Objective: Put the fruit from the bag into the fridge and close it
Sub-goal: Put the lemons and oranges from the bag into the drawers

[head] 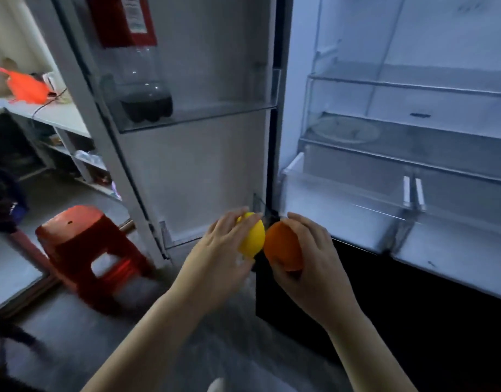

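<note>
Lemon (253,236) in left hand (218,256), orange (283,246) in right hand (314,258), bottle (141,80) in door shelf (215,111)

Head view (wide-angle, straight edges bowed): we look forward and down from the wearer's head, close upon the open fridge (300,108), its door (209,165) at left, the floor (82,340) filling the lower left.

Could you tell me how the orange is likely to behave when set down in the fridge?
Round, so the orange would probably roll on a shelf; the walled drawer should contain it. The right hand grips it one-handed, so it is likely firm and manageable.
</note>
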